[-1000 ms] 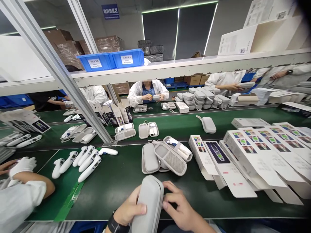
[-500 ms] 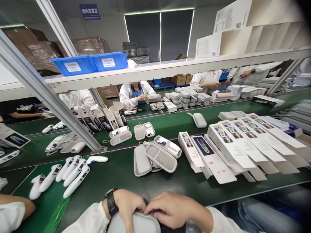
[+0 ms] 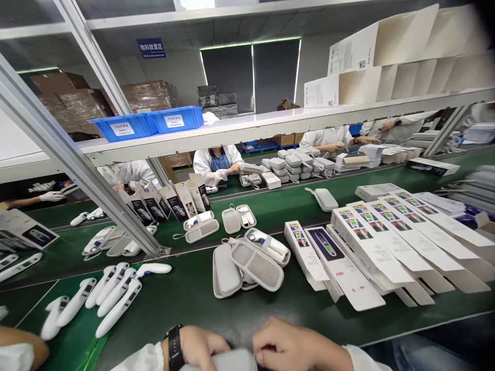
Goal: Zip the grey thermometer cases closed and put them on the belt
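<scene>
Holding: both hands grip one grey case (image 3: 224,359) at the near edge of the green belt (image 3: 185,304), down at the bottom of the view.
Belt: long and green, it runs from the left edge to the right edge and carries nearly everything.
Shelf: a white shelf (image 3: 270,123) hangs above the far side of the belt, with two blue bins (image 3: 150,122) on it.
Boxes: white boxes (image 3: 386,242) lie flat in rows near the right edge of the belt, overlapping each other.
Open cases: a small heap of open grey cases (image 3: 247,260) sits in the middle of the belt, one with a white thermometer inside.
Thermometers: white thermometers (image 3: 108,293) lie side by side near the left edge of the belt.
Grey case: only its top shows, tucked between the two hands.
Left hand: the left hand (image 3: 201,348) is curled around the left end of the case, and a black watch (image 3: 175,346) is on its wrist.
Right hand: the right hand (image 3: 286,346) is curled over the right end of the case.
</scene>
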Action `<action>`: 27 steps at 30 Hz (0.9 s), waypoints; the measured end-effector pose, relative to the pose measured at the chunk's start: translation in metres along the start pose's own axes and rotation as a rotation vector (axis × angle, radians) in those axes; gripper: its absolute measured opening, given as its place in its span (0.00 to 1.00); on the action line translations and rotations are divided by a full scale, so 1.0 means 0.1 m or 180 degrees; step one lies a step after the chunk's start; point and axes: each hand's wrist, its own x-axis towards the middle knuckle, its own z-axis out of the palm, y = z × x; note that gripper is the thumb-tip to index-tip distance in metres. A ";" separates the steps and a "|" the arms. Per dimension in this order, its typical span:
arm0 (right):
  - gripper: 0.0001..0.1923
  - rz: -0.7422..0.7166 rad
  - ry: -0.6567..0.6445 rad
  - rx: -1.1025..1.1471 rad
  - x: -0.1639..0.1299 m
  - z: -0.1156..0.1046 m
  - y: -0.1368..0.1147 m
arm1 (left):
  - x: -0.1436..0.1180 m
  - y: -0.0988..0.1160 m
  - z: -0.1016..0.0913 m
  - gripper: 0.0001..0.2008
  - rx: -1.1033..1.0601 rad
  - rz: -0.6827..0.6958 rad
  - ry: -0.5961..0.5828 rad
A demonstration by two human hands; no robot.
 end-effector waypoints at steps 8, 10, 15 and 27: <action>0.03 0.0231 0.0641 -0.1997 0.19 -0.16 -0.36 | -0.08 0.37 0.43 0.20 -0.2016 0.0961 0.2946; 0.03 0.0145 0.0605 -0.2241 0.30 -0.06 -0.43 | 0.01 0.54 0.51 0.16 -0.2564 0.1086 0.3305; 0.04 0.0288 0.0839 -0.2171 0.42 -0.06 -0.44 | 0.05 0.75 0.60 0.15 -0.3300 0.1757 0.3738; 0.08 -0.0403 -0.0001 -0.1094 0.26 -0.36 -0.26 | 0.05 0.72 0.56 0.15 -0.2748 0.1505 0.3395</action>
